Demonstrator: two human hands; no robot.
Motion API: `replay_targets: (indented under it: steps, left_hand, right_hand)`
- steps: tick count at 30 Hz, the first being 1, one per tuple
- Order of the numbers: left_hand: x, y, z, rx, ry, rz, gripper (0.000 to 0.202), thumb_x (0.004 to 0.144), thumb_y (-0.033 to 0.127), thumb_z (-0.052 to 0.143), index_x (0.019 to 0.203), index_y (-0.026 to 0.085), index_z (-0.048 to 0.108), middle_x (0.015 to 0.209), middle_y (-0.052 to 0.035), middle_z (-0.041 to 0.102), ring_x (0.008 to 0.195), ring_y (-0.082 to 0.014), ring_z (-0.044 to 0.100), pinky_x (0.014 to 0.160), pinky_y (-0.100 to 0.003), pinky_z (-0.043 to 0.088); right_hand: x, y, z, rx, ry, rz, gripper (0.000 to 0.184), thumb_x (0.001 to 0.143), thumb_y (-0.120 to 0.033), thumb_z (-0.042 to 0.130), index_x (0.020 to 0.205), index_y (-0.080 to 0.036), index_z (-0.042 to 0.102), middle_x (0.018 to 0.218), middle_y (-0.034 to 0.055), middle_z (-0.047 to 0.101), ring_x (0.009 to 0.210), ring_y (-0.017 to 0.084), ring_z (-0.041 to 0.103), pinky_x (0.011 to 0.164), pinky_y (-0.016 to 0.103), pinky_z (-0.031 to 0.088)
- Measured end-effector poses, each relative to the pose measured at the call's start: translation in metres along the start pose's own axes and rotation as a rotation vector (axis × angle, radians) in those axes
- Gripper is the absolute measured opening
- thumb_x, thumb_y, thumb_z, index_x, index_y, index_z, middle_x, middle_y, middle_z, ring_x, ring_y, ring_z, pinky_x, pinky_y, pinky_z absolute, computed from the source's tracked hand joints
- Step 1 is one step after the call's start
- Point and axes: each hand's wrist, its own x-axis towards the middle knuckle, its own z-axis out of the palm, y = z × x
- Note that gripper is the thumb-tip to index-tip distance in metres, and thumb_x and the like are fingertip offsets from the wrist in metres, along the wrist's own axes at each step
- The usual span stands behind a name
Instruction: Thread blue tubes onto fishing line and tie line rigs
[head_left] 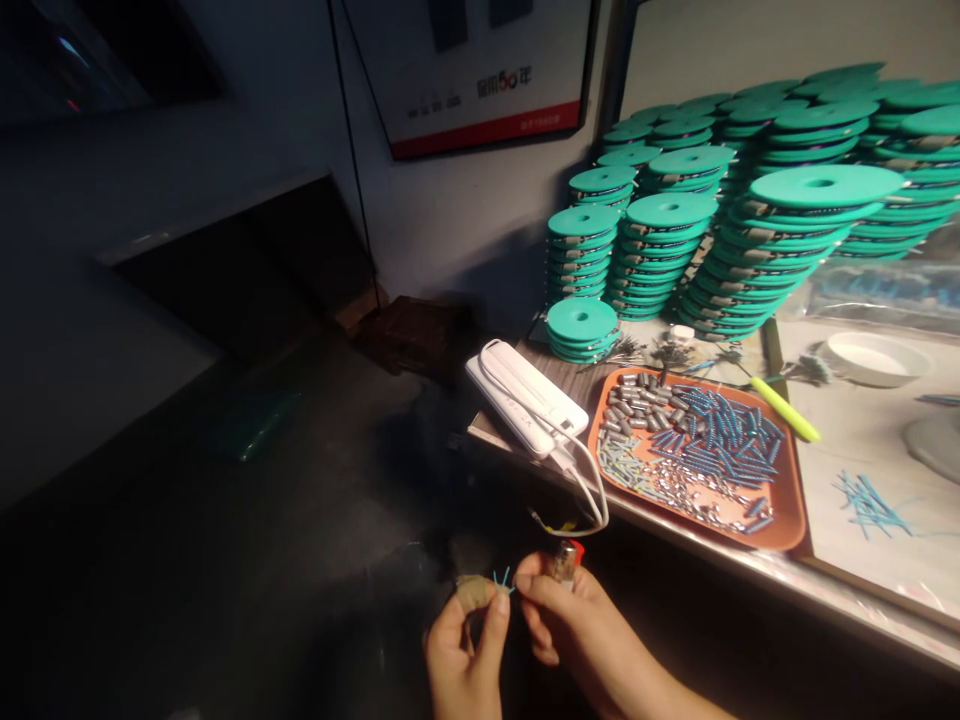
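Observation:
My left hand is closed in a pinch, with short thin blue strands sticking out between thumb and index finger. A tan wrap covers part of that index finger. Beside it, my right hand is curled around a lighter, whose metal top and red part show above the fist; no flame can be seen. The right fingertips are close to the strands, and I cannot tell whether they touch. Both hands are just off the table's front edge.
An orange tray holds metal cylinders, blue striped pieces and small metal parts. A white power bank with a looped cable lies left of it. Stacks of green spools stand behind. Right are a yellow-green tool, loose blue strands and a white dish.

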Motion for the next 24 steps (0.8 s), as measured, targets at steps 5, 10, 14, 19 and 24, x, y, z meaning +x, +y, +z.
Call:
replay_targets:
  steps: [5, 10, 14, 19, 24]
  left_hand:
    - [0.001, -0.004, -0.002, -0.195, -0.016, -0.24, 0.024, 0.061, 0.038, 0.072, 0.062, 0.015, 0.066, 0.06, -0.0024, 0.066, 0.059, -0.0155, 0.059, 0.059, -0.021, 0.046]
    - [0.001, 0.001, -0.004, -0.269, -0.023, -0.302, 0.026, 0.056, 0.039, 0.075, 0.059, 0.015, 0.065, 0.056, -0.0008, 0.062, 0.057, -0.0135, 0.056, 0.057, -0.019, 0.045]
    - [0.001, 0.008, -0.007, -0.283, -0.033, -0.321, 0.024, 0.055, 0.036, 0.076, 0.057, 0.015, 0.065, 0.054, 0.0006, 0.06, 0.056, -0.0117, 0.053, 0.057, -0.018, 0.043]
    - [0.0, 0.007, -0.013, -0.278, -0.071, -0.319, 0.025, 0.056, 0.036, 0.075, 0.056, 0.014, 0.063, 0.052, 0.0018, 0.056, 0.054, -0.0099, 0.049, 0.055, -0.017, 0.04]
    - [0.0, 0.004, -0.016, -0.281, -0.094, -0.334, 0.025, 0.057, 0.036, 0.075, 0.057, 0.014, 0.062, 0.052, 0.0021, 0.054, 0.054, -0.0101, 0.048, 0.055, -0.018, 0.04]
  right_hand:
    - [0.0, -0.004, -0.004, -0.145, 0.028, -0.063, 0.028, 0.063, -0.037, 0.068, 0.069, -0.014, 0.054, 0.046, -0.0074, 0.043, 0.038, 0.004, 0.032, 0.04, 0.019, 0.023]
    - [0.003, -0.008, -0.013, -0.153, -0.063, -0.005, 0.041, 0.065, -0.056, 0.058, 0.076, -0.018, 0.05, 0.046, -0.007, 0.041, 0.042, 0.008, 0.032, 0.041, 0.02, 0.024]
    - [0.003, -0.009, -0.017, -0.41, -0.07, 0.051, 0.055, 0.076, -0.066, 0.033, 0.053, -0.017, 0.045, 0.046, -0.0056, 0.032, 0.044, 0.008, 0.028, 0.044, 0.022, 0.022]
    - [0.0, -0.01, -0.016, -0.604, -0.052, 0.045, 0.055, 0.08, -0.062, 0.029, 0.048, -0.018, 0.039, 0.048, -0.0049, 0.03, 0.046, 0.009, 0.027, 0.046, 0.025, 0.02]
    - [0.0, -0.008, -0.016, -0.587, -0.018, 0.066, 0.051, 0.078, -0.061, 0.036, 0.049, -0.019, 0.038, 0.048, -0.0048, 0.032, 0.047, 0.01, 0.028, 0.047, 0.025, 0.022]
